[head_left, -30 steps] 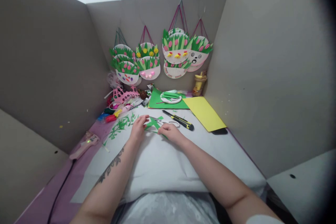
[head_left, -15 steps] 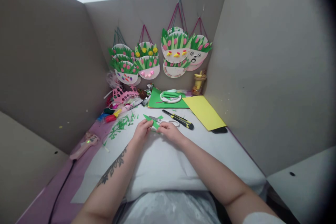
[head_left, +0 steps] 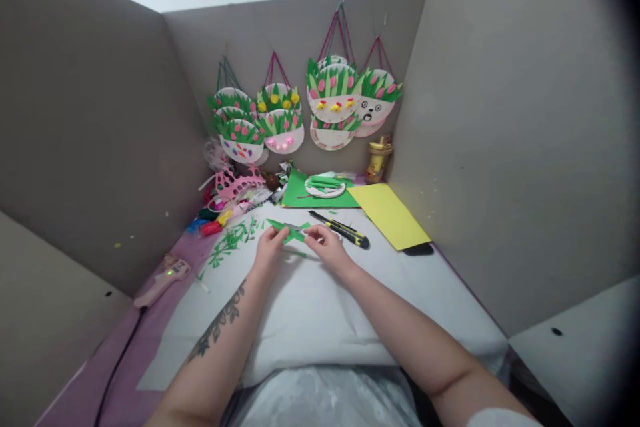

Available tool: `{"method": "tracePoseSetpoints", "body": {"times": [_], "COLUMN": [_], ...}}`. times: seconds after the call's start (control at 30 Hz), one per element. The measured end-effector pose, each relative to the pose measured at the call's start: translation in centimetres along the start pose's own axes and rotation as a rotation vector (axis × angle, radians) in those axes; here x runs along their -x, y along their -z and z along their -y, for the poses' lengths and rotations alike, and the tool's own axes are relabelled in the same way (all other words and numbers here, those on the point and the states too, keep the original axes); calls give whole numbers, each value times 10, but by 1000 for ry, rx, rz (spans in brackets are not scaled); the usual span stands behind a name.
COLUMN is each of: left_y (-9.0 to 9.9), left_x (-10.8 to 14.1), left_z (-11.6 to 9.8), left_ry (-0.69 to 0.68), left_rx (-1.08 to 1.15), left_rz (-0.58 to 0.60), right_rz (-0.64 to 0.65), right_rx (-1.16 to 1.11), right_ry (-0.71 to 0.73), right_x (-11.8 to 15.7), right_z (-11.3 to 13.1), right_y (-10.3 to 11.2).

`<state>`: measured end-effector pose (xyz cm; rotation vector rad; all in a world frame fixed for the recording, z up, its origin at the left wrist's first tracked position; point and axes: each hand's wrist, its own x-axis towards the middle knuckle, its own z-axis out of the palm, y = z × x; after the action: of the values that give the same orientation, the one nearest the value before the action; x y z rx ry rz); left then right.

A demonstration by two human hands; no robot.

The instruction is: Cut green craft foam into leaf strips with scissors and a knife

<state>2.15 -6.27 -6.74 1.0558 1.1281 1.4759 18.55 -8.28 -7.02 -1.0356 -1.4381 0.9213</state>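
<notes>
My left hand [head_left: 271, 245] pinches a pointed strip of green paper [head_left: 277, 223] between thumb and fingers, its tip pointing up and left. Closed around the white handle end of a pair of scissors is my right hand [head_left: 327, 247]; most of the handle is hidden behind the fingers. The scissors' blades [head_left: 292, 227] point left, close to the green strip. Another green piece [head_left: 299, 236] shows between the hands, under the blades. Just below, a thin green strip [head_left: 295, 252] lies on the white cloth.
A black-and-yellow utility knife [head_left: 345, 230] lies right of my hands, beside yellow card [head_left: 390, 213]. Behind are green sheets [head_left: 295, 190] and a paper plate [head_left: 341, 191] holding green strips. Green scraps [head_left: 227, 245] and a glue gun [head_left: 163, 280] lie left. Decorated plates [head_left: 333, 103] hang behind.
My right hand has left the green strip and moved up onto the scissors' handle. My left hand has shifted slightly left with the strip. A thin green strip now shows below on the cloth.
</notes>
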Motion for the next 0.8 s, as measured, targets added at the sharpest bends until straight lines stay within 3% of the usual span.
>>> {"method": "tracePoseSetpoints", "body": {"times": [0.17,0.7,0.8], "left_y": [-8,20,23], "left_x": [7,-20,-20], "left_z": [1,-1,-6], "left_ry": [6,72,72], "left_rx": [-3,189,172], "left_rz": [65,-174,-161], "right_rz": [100,121,83], "right_rx": [48,71,69], "right_ry": [-59,-89,-107], "right_x": [0,3,1], "right_z": [-8,-1,1], "right_y": [-7,-4,1]}}
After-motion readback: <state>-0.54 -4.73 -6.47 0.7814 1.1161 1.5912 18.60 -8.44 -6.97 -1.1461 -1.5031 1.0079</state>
